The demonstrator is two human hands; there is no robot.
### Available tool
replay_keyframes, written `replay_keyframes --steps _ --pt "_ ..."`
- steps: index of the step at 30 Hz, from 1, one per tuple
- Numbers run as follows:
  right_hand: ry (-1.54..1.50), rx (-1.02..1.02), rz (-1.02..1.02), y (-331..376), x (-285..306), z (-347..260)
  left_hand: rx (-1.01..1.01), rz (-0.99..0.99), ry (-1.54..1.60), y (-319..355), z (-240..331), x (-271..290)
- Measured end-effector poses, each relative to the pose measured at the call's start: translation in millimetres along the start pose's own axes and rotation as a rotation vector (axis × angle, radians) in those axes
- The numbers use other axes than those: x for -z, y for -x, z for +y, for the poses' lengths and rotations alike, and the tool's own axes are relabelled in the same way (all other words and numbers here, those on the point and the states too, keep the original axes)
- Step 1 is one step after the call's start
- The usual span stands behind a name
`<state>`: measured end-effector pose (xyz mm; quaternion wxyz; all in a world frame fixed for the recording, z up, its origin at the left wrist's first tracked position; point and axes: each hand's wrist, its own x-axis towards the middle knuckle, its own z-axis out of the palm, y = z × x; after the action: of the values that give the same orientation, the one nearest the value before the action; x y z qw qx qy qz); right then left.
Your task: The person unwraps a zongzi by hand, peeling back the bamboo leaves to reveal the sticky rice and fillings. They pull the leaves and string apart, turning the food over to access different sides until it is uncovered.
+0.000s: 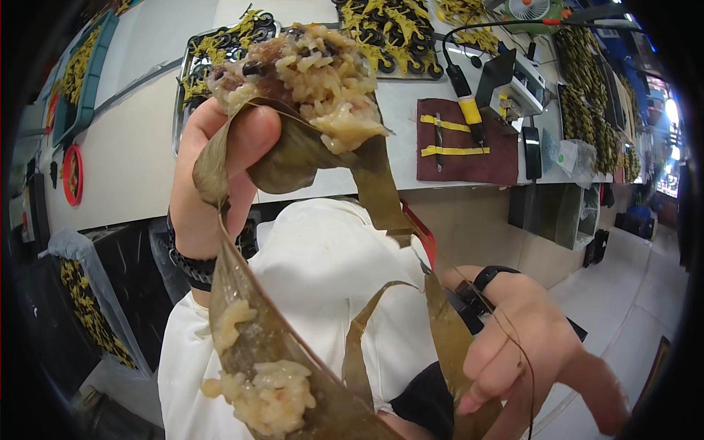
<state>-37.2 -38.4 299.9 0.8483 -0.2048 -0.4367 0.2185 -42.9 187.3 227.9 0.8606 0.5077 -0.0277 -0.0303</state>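
Sticky, bean-studded rice dumpling (308,73) sits half-unwrapped in the left hand (220,169); right hand (513,345) pinches its peeled brown leaf (447,345).

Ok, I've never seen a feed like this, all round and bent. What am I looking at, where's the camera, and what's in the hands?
There is no machine here: these are a person's two bare hands, filmed by a wide fisheye camera worn on the head and looking down, which is why straight edges curve toward the rim.

The left hand holds up a half-unwrapped sticky rice dumpling, rice with dark beans, sitting in its brown leaf wrapper. A peeled strip of leaf hangs down with rice clumps stuck to it. The right hand, lower right, pinches another leaf strip and a thin string.

Behind is a pale workbench with trays of yellow and black parts, a dark red mat and a yellow-handled tool.
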Motion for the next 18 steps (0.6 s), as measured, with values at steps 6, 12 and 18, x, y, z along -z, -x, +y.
replay_keyframes --steps 6,12,18 --pt "0.000 -0.302 -0.118 20.1 28.1 -35.5 0.019 0.330 0.244 -8.6 -14.9 -1.2" --pt "-0.013 -0.101 0.220 20.0 31.7 -10.8 -0.032 0.321 0.382 -37.6 -44.4 25.3" --pt "-0.057 -0.007 0.255 39.2 29.8 -6.6 0.022 0.481 0.324 -34.3 -36.7 11.4"
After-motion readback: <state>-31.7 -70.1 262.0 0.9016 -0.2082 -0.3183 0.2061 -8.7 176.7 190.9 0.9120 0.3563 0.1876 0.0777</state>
